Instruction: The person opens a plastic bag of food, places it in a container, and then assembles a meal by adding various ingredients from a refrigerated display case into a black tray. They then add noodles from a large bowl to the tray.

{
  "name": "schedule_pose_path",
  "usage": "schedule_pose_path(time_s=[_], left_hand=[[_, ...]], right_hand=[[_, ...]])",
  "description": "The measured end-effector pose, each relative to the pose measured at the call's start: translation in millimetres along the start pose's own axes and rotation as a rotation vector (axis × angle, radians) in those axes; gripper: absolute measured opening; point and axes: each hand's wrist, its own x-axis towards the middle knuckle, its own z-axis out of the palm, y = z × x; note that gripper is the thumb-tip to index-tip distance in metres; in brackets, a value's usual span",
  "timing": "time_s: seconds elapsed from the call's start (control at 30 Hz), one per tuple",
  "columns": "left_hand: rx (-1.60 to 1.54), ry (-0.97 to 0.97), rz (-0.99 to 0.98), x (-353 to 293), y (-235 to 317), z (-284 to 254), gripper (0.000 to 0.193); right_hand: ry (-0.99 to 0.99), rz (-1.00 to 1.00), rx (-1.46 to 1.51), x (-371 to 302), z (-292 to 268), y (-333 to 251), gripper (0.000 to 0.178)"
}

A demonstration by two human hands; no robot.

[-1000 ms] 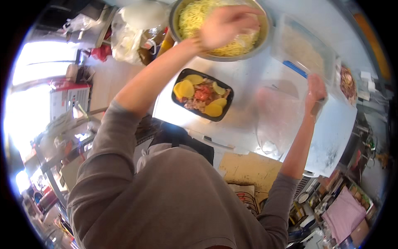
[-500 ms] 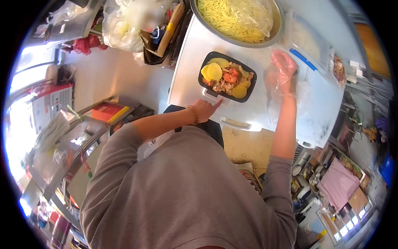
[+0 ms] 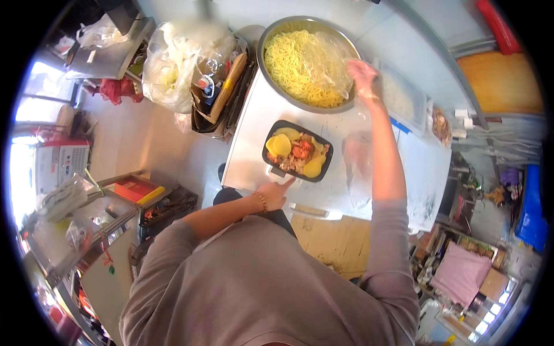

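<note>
A black rectangular tray (image 3: 322, 173) lies on the white worktop, filled with yellow round slices (image 3: 279, 145), chopped meat and orange-red pieces. At its near edge is my left hand (image 3: 274, 192), its index finger stretched toward the tray's near side and the other fingers curled, holding nothing. A large metal bowl (image 3: 263, 62) of yellow noodles (image 3: 288, 57) stands beyond the tray, a clear plastic bag (image 3: 329, 60) covering its right part. My right hand (image 3: 363, 78), in a thin clear glove, reaches to the bowl's right rim beside the bag. Its fingers are stretched and slightly blurred.
A lidded clear container (image 3: 398, 95) with a blue clip stands right of the bowl, beside a small bag of brownish food (image 3: 441, 126). A cardboard box (image 3: 222, 109) and white plastic bags (image 3: 179, 69) are at the left. A shelf rack (image 3: 86, 225) stands lower left.
My right hand has moved up and left to the bowl's rim. The view has shifted, showing more of the bowl. My left hand remains beside the tray.
</note>
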Motion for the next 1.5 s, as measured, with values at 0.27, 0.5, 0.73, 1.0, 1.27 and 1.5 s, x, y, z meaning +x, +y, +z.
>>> schedule_pose_path(time_s=[0.27,0.5,0.73,1.0,1.27,1.5], left_hand=[[-0.594,0.753,-0.454,-113,-70,6,0.036],[-0.861,1.085,-0.818,-198,-114,83,0.037],[-0.550,0.880,-0.702,-163,-100,44,0.035],[-0.651,0.777,-0.548,-140,-148,13,0.031],[-1.006,0.698,-0.753,-170,-261,66,0.035],[-1.283,0.722,-0.860,-206,-300,83,0.036]], right_hand=[[-0.416,-0.171,-1.247,84,46,38,0.078],[-0.736,0.183,-0.133,131,29,62,0.061],[-0.600,-0.106,-1.269,98,68,-5,0.092],[-0.361,0.091,-0.697,86,16,35,0.065],[-0.185,-0.216,-0.319,78,-42,-94,0.040],[-0.362,-0.003,-0.565,75,75,13,0.063]])
